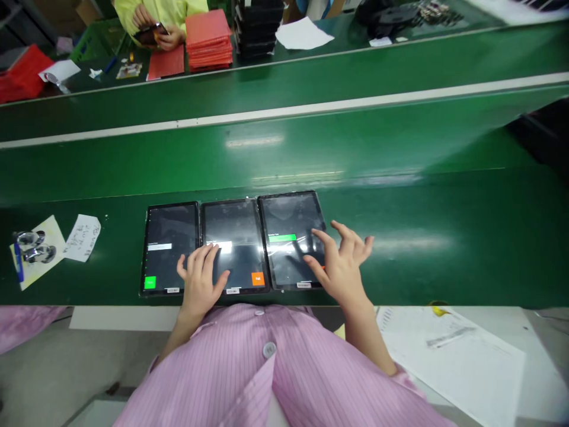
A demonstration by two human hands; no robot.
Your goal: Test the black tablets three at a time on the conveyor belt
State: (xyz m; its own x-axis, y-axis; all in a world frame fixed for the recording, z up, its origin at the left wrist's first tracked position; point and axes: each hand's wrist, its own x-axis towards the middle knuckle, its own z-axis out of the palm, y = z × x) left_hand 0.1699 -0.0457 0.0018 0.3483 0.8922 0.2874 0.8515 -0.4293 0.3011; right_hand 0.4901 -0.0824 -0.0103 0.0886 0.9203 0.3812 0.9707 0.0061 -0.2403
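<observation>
Three dark tablets lie side by side on the green bench in front of me. The left tablet (171,222) shows a white bar and a green button at its lower left. On the middle tablet (235,222) an orange button marked Fail shows at the lower right. A green bar crosses the right tablet (291,213). My left hand (200,279) is open over the gap between the left and middle tablets, fingertips at the middle one's white bar. My right hand (342,267) hovers open, fingers spread, at the right tablet's right edge, partly covering an orange patch.
At left, shiny round objects (38,248) and a blue pen (18,261) lie on paper beside a handwritten note (83,237). Across a raised green divider (284,112), a person in yellow holds a device near stacked red pouches (208,38). Papers (457,362) lie below the bench's right side.
</observation>
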